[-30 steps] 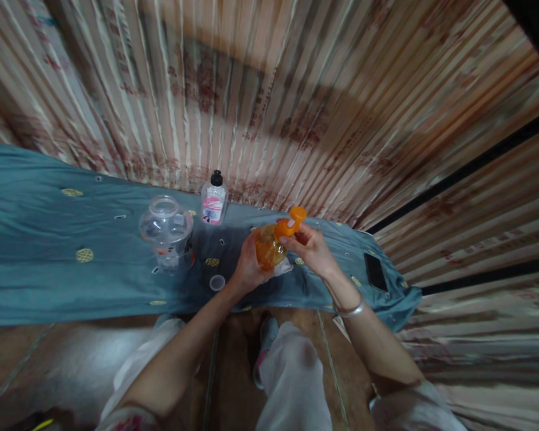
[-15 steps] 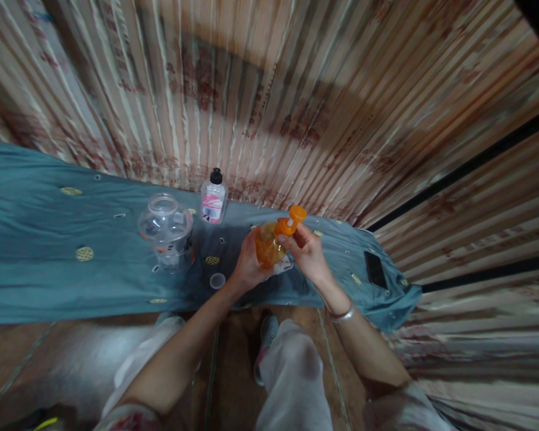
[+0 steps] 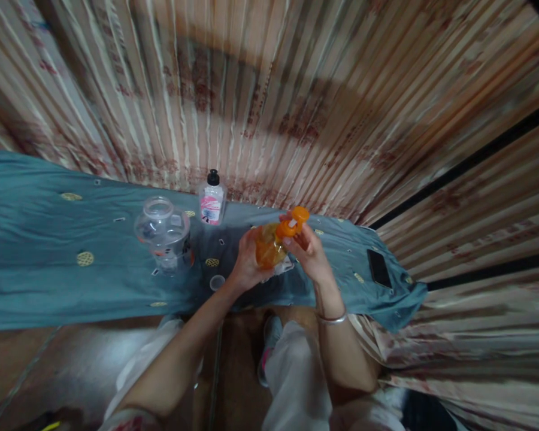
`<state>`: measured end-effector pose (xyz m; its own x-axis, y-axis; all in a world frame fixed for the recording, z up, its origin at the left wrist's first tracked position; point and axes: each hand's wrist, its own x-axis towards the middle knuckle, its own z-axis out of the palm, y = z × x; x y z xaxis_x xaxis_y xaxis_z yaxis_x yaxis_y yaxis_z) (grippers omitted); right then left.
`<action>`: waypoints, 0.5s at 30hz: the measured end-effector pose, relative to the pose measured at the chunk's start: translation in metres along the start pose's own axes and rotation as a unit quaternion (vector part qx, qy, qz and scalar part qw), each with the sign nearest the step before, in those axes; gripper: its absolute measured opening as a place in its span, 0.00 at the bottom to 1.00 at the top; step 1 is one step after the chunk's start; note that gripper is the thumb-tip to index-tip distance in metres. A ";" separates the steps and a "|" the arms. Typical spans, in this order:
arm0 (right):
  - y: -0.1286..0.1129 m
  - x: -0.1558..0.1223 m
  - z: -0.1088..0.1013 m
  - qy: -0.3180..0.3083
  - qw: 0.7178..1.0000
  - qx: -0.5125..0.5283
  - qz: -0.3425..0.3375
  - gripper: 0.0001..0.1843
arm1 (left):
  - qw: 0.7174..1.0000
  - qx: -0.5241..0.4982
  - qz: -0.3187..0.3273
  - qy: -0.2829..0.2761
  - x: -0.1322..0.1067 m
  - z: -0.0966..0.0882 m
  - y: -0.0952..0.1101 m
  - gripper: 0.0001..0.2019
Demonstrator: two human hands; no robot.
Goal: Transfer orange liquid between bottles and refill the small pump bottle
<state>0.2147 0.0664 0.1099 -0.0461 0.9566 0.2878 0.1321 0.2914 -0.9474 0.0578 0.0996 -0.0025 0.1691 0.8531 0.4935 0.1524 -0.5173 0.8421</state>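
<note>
My left hand (image 3: 245,266) is wrapped round the body of an orange bottle (image 3: 268,248), held just above the teal cloth (image 3: 49,269). My right hand (image 3: 309,251) is closed on the bottle's orange pump top (image 3: 291,224), fingers pinched round its neck. A silver bangle sits on my right wrist. Both hands meet over the middle of the cloth.
A clear jar (image 3: 164,233) stands to the left on the cloth, with a small clear lid (image 3: 216,282) lying near it. A small bottle with a black cap and pink label (image 3: 212,200) stands by the striped curtain. A dark phone (image 3: 379,268) lies at the right.
My right hand has turned on the pump top and my right elbow has drawn in closer. The bottle stays in the same place in my left hand.
</note>
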 end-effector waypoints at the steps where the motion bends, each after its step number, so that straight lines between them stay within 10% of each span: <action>1: 0.001 0.000 0.000 -0.003 1.000 0.006 0.003 0.32 | 1.000 0.014 0.003 -0.009 0.001 -0.002 0.000 0.49; 15: 0.014 0.017 0.015 0.038 0.997 -0.015 -0.061 0.25 | 0.992 -0.067 -0.107 -0.013 -0.001 -0.006 -0.001 0.49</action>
<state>0.2010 0.0867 0.0994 0.0110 0.9117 0.4107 0.1592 0.4038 -0.9009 0.0515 0.0995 -0.0022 0.1723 0.9393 0.2967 0.0571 -0.3102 0.9490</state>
